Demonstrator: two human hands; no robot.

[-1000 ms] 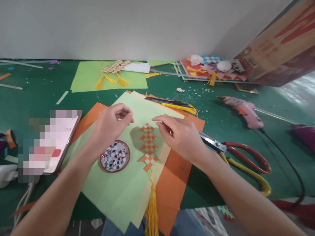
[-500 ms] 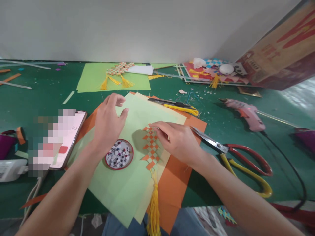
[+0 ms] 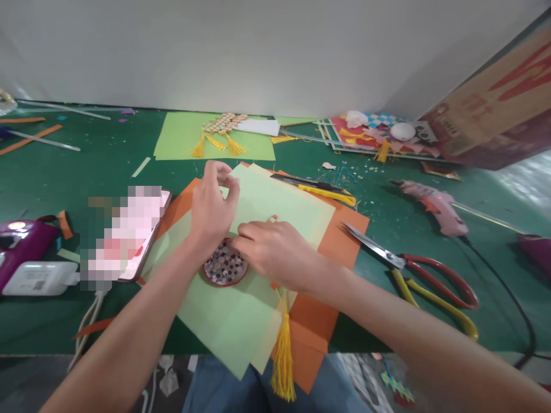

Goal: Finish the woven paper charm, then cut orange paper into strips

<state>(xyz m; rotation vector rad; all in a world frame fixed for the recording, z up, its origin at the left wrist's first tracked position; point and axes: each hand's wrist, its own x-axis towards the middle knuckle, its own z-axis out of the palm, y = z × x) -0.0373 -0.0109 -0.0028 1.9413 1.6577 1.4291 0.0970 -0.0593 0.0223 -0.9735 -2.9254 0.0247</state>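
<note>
My left hand (image 3: 214, 206) hovers beyond a round red-rimmed dish (image 3: 215, 281) of googly eyes (image 3: 224, 264). Its thumb and forefinger come together in a pinch; whatever might be between them is too small to see. My right hand (image 3: 278, 252) reaches across to the dish's right edge, its fingers closed and the tips hidden at the googly eyes. Beneath that hand lies a woven orange-and-green paper fish, mostly covered; its yellow tassel (image 3: 283, 358) hangs toward my lap. Light green paper (image 3: 224, 327) and orange paper (image 3: 312, 321) lie under everything.
Scissors (image 3: 398, 261) and a pink glue gun (image 3: 434, 206) lie to the right. A utility knife (image 3: 307, 184) rests at the papers' far edge. On the left are a phone (image 3: 150, 229) and a white charger (image 3: 41, 278). A paper bag (image 3: 495, 109) stands at back right.
My right hand has left the paper fish's upper part and moved left to the dish. My left thumb and forefinger have closed together. The view has shifted slightly left.
</note>
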